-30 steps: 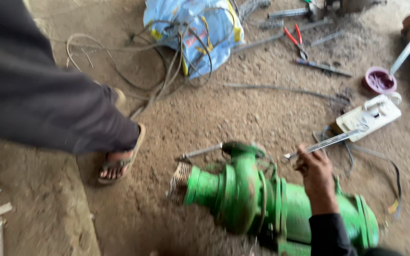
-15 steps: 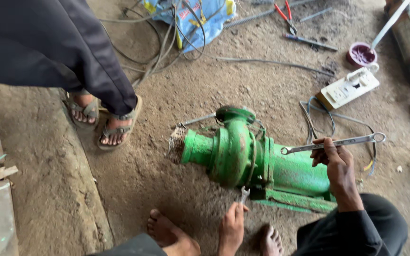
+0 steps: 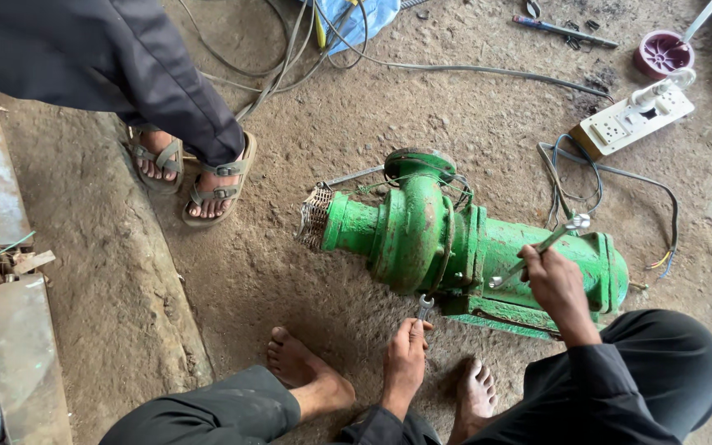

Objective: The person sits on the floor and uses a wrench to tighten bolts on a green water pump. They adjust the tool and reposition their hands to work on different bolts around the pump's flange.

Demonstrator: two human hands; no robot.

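Note:
A green water pump [image 3: 455,247] lies on its side on the dirt floor, with a mesh strainer [image 3: 315,218] on its left end. My left hand [image 3: 405,354] grips a small spanner [image 3: 424,307] set against the underside of the pump's flange. My right hand [image 3: 555,280] holds a longer silver wrench [image 3: 541,247] across the top of the pump body, its far end pointing up and right. My bare feet [image 3: 306,375] rest on the ground just below the pump.
Another person's sandalled feet [image 3: 195,177] and dark trouser leg stand at upper left. Cables [image 3: 455,70] trail across the floor. A white socket board [image 3: 632,119], a purple pot [image 3: 662,53] and hand tools [image 3: 566,31] lie at upper right. Metal scrap [image 3: 2,272] is at left.
The view has shifted, so the pump sits higher and more central. My right hand has swung the long wrench from nearly level to a steeper tilt. My left hand stays on the small spanner.

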